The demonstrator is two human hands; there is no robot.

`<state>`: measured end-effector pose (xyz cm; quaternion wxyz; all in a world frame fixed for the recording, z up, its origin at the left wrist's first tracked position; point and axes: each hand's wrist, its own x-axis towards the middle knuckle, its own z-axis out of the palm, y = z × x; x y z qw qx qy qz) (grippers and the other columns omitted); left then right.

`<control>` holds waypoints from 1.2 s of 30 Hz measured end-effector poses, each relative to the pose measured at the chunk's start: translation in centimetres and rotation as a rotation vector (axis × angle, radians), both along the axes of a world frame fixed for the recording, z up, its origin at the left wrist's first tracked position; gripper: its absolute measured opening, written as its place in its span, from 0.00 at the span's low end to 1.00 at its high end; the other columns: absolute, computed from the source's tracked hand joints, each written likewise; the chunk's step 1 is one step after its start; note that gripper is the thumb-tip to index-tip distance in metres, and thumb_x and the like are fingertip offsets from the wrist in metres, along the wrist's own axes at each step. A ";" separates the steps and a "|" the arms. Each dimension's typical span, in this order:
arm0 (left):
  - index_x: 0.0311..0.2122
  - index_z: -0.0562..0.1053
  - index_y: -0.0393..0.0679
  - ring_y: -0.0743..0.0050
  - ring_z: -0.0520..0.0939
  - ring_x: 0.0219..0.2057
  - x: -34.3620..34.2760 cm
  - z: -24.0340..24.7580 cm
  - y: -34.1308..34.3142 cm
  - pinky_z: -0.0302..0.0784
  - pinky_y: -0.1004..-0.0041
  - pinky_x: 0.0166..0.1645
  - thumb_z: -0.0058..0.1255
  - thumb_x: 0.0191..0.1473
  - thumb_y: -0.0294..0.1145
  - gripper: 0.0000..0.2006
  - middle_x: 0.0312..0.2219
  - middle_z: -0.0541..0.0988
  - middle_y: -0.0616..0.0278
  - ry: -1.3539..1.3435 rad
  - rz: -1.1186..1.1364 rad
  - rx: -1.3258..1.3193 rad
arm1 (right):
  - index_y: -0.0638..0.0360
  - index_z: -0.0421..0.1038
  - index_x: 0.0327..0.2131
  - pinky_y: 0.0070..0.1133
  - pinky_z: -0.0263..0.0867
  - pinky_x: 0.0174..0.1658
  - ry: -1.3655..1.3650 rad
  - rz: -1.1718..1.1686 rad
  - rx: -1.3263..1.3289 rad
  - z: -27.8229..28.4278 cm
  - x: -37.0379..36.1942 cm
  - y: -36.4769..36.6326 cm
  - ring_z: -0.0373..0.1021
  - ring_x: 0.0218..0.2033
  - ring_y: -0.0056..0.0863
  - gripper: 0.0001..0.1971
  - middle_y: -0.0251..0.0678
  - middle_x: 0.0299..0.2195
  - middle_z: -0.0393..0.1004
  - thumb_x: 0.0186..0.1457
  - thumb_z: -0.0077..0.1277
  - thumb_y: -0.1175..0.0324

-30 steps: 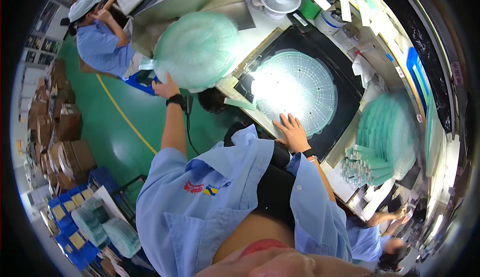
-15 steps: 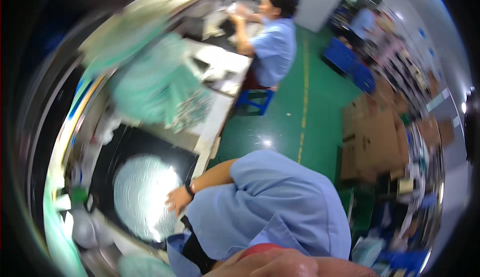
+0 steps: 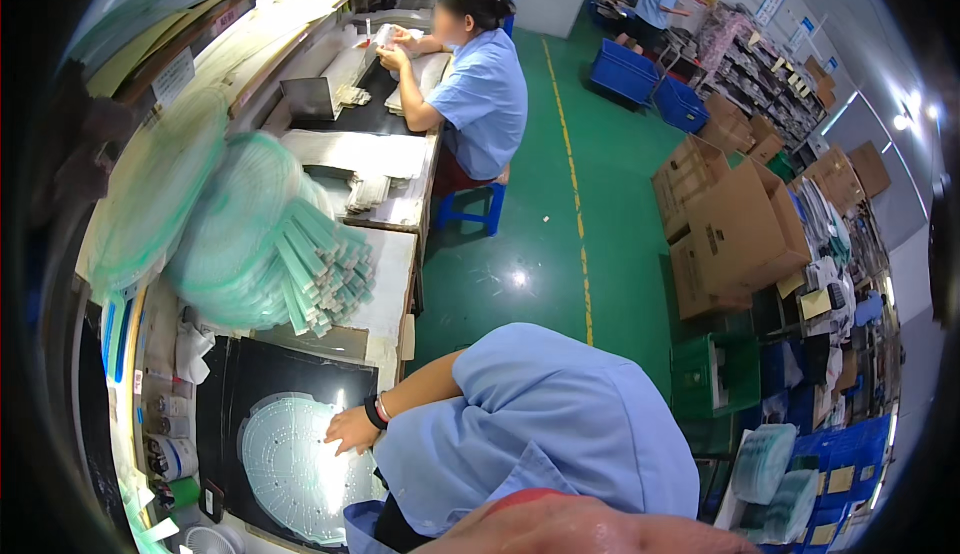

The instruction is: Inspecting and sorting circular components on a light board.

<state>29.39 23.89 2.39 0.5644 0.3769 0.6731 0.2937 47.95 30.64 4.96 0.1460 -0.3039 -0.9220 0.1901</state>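
Right hand (image 3: 352, 429) stays on the lit disc (image 3: 285, 474) as the view swings right

The view has turned toward the person's right since 1 second ago, and is sharper than the blur of 0.5 seconds ago; the left hand, which was at a pale heap then, is now out of sight, so its grip cannot be told; the right hand keeps its place at the disc's edge.

A glossy green floor (image 3: 500, 294), marked with a yellow line, runs beside the long bench (image 3: 390, 274) with its flat, pale top; brown, square-edged cartons (image 3: 745, 229) stand across the floor; a co-worker (image 3: 485, 84) in light blue cloth sits at the bench, both hands raised to a small pale object; nearer lies a stack (image 3: 235, 224) of thin, round, translucent green sheets, its narrow, straight tabs (image 3: 320, 264) fanning toward the bench's edge; next comes a smooth black panel (image 3: 285, 359); the disc lies flat on it, round and see-through, patterned with fine lines and dots, glare whitening its right side; the right hand's grip is released, fingers loosely spread over that side; its wrist wears a dark band (image 3: 374, 413).
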 end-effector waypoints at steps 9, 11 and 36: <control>0.55 0.61 0.34 0.55 0.69 0.49 1.6 -0.2 1.0 0.66 0.62 0.52 0.63 0.46 0.44 0.36 0.48 0.70 0.46 0.042 0.054 -0.061 | 0.54 0.70 0.48 0.34 0.65 0.51 0.168 -0.334 0.111 10.3 16.0 6.6 0.67 0.50 0.43 0.20 0.46 0.51 0.68 0.49 0.55 0.65; 0.55 0.61 0.34 0.56 0.69 0.49 1.9 -0.1 1.1 0.66 0.62 0.52 0.62 0.47 0.44 0.36 0.48 0.70 0.46 0.048 0.071 -0.070 | 0.54 0.71 0.48 0.32 0.67 0.49 0.132 -0.402 0.132 12.1 18.6 7.9 0.69 0.47 0.42 0.19 0.45 0.49 0.70 0.50 0.54 0.65; 0.53 0.66 0.38 0.63 0.73 0.44 6.6 -0.3 1.8 0.70 0.67 0.46 0.59 0.50 0.42 0.28 0.45 0.73 0.53 0.077 0.057 -0.133 | 0.47 0.71 0.50 0.36 0.51 0.62 0.056 -0.723 0.543 16.0 28.8 20.4 0.58 0.58 0.39 0.21 0.40 0.55 0.64 0.50 0.52 0.62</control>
